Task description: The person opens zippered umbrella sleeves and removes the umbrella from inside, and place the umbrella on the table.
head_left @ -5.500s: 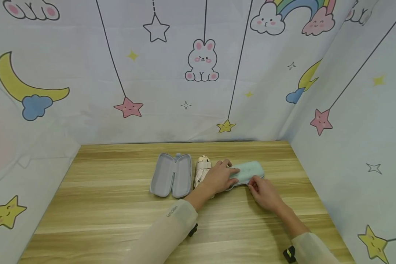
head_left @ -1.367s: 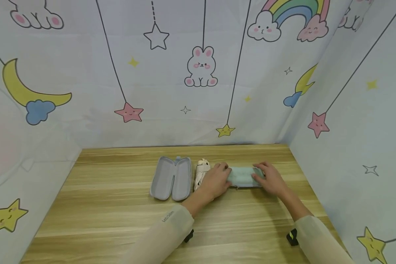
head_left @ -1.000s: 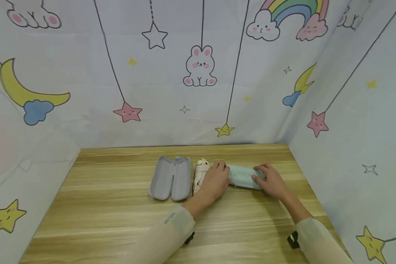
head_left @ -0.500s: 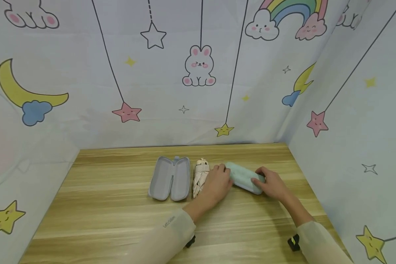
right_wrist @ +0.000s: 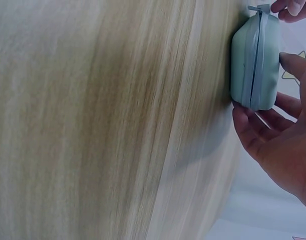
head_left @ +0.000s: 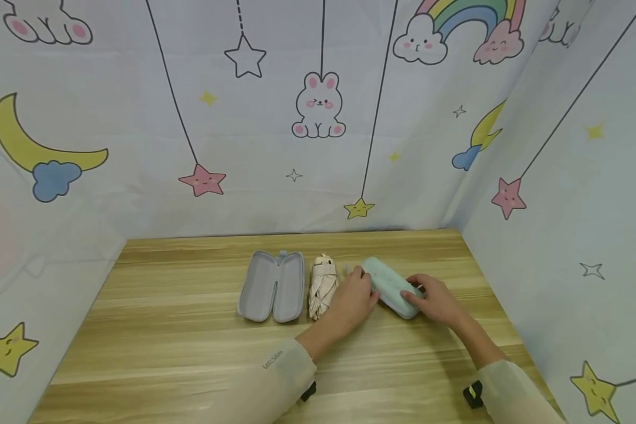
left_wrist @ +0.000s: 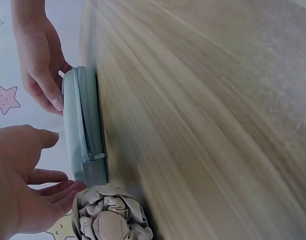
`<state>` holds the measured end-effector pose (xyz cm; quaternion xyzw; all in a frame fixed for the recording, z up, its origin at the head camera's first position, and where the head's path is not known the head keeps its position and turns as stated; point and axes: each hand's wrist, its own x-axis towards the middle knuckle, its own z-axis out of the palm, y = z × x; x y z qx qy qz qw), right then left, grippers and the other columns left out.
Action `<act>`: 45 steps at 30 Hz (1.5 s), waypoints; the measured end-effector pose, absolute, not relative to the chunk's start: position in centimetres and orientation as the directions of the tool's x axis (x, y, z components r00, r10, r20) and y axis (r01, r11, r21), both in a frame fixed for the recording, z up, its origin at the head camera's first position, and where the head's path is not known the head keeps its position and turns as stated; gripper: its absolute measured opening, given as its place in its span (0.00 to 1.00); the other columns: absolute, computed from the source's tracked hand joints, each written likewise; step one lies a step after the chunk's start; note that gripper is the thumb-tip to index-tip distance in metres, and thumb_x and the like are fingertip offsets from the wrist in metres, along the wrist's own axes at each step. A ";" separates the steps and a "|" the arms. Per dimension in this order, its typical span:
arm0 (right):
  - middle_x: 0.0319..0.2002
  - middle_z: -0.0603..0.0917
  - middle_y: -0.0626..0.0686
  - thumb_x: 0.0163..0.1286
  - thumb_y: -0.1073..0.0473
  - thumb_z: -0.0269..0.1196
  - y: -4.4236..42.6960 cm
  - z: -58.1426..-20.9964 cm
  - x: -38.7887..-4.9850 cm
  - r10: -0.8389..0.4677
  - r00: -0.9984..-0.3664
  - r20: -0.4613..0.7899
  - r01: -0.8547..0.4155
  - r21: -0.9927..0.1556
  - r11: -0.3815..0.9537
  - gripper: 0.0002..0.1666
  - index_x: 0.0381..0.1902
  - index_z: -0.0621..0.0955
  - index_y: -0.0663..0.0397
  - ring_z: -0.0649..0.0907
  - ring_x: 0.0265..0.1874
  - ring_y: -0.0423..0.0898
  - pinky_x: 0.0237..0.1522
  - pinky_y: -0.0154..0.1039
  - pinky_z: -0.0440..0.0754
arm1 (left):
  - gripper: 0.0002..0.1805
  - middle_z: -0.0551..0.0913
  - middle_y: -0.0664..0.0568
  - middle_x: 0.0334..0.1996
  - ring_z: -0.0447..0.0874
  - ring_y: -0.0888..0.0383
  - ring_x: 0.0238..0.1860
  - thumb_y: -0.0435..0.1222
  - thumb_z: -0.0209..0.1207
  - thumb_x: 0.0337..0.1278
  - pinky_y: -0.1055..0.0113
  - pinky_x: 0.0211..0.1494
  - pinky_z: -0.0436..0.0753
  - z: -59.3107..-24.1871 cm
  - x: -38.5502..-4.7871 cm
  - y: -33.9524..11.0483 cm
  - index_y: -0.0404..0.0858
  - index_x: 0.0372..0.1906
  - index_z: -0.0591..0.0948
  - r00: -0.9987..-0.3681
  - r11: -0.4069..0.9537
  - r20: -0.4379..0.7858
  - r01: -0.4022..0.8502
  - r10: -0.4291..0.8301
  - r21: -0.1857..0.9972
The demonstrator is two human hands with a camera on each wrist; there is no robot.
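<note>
A mint-green zippered glasses case (head_left: 389, 287) lies slanted on the table, zipped edge seen in both wrist views. My right hand (head_left: 437, 301) grips its near right end, thumb on one side and fingers at the other in the right wrist view. At the opposite end is my left hand (head_left: 351, 299). In the left wrist view that hand's fingers (left_wrist: 58, 192) are loosely bent, tips at the end of the case and thumb apart from it. Left of this hand lies a folded beige umbrella (head_left: 323, 287), close to its fingers.
A grey case (head_left: 288, 291) lies unfolded to the left of the umbrella, its inside facing up. All of this stands on a wood-grain table (head_left: 191, 330). A patterned cloth (head_left: 265, 129) hangs behind the table and along its sides.
The mint case has turned clockwise, its right end coming nearer to me. Earlier my right hand pinched at its front edge; since then it has moved to the end and grips it.
</note>
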<state>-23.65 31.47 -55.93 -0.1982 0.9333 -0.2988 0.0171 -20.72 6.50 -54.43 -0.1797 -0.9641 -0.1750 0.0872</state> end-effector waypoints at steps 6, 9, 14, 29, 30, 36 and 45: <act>0.54 0.86 0.62 0.78 0.47 0.66 31.4 -56.0 -23.3 -0.388 -0.920 0.054 -0.349 -0.563 0.749 0.32 0.64 0.80 0.70 0.85 0.48 0.55 0.51 0.55 0.84 | 0.26 0.79 0.40 0.58 0.86 0.51 0.46 0.49 0.64 0.75 0.61 0.45 0.88 -54.8 -20.8 6.6 0.30 0.58 0.84 -0.920 0.853 0.195 0.388 0.339 0.348; 0.51 0.85 0.61 0.78 0.45 0.66 31.3 -55.9 -23.1 -0.391 -0.920 0.032 -0.338 -0.572 0.747 0.34 0.66 0.79 0.71 0.85 0.45 0.52 0.48 0.51 0.86 | 0.28 0.78 0.39 0.63 0.87 0.49 0.52 0.51 0.63 0.75 0.59 0.51 0.88 -54.9 -20.9 6.6 0.31 0.62 0.82 -0.918 0.850 0.175 0.396 0.356 0.347; 0.46 0.85 0.56 0.78 0.46 0.66 30.9 -55.8 -22.8 -0.404 -0.914 0.028 -0.345 -0.576 0.741 0.33 0.64 0.80 0.71 0.85 0.42 0.49 0.45 0.47 0.85 | 0.32 0.75 0.37 0.69 0.83 0.46 0.62 0.52 0.62 0.76 0.56 0.60 0.85 -54.9 -20.9 6.9 0.30 0.68 0.79 -0.924 0.843 0.130 0.381 0.359 0.380; 0.48 0.89 0.56 0.80 0.47 0.65 29.7 -55.3 -22.0 -0.469 -0.883 0.000 -0.378 -0.593 0.711 0.30 0.62 0.82 0.70 0.87 0.40 0.43 0.42 0.43 0.86 | 0.39 0.69 0.35 0.75 0.77 0.44 0.70 0.54 0.61 0.76 0.54 0.65 0.83 -54.8 -21.3 7.4 0.32 0.77 0.71 -0.932 0.852 0.084 0.357 0.353 0.384; 0.47 0.89 0.56 0.80 0.48 0.65 29.6 -55.2 -21.9 -0.475 -0.880 -0.005 -0.377 -0.601 0.705 0.29 0.62 0.82 0.71 0.86 0.40 0.43 0.42 0.42 0.86 | 0.39 0.69 0.35 0.75 0.77 0.43 0.70 0.55 0.61 0.76 0.54 0.65 0.83 -54.7 -21.2 7.4 0.32 0.77 0.71 -0.931 0.855 0.084 0.360 0.355 0.374; 0.41 0.87 0.50 0.80 0.50 0.65 29.7 -55.2 -22.0 -0.506 -0.862 -0.021 -0.386 -0.620 0.683 0.26 0.59 0.82 0.70 0.84 0.36 0.39 0.39 0.38 0.84 | 0.40 0.66 0.32 0.77 0.72 0.41 0.74 0.55 0.62 0.75 0.52 0.69 0.80 -54.8 -21.1 7.6 0.32 0.77 0.70 -0.929 0.858 0.078 0.364 0.361 0.361; 0.37 0.83 0.48 0.80 0.53 0.64 29.9 -55.1 -21.9 -0.555 -0.832 -0.001 -0.439 -0.611 0.659 0.21 0.54 0.83 0.68 0.82 0.34 0.37 0.37 0.37 0.83 | 0.37 0.62 0.29 0.78 0.67 0.39 0.77 0.50 0.65 0.73 0.53 0.76 0.72 -55.3 -21.3 7.9 0.31 0.75 0.72 -0.924 0.827 0.076 0.371 0.375 0.424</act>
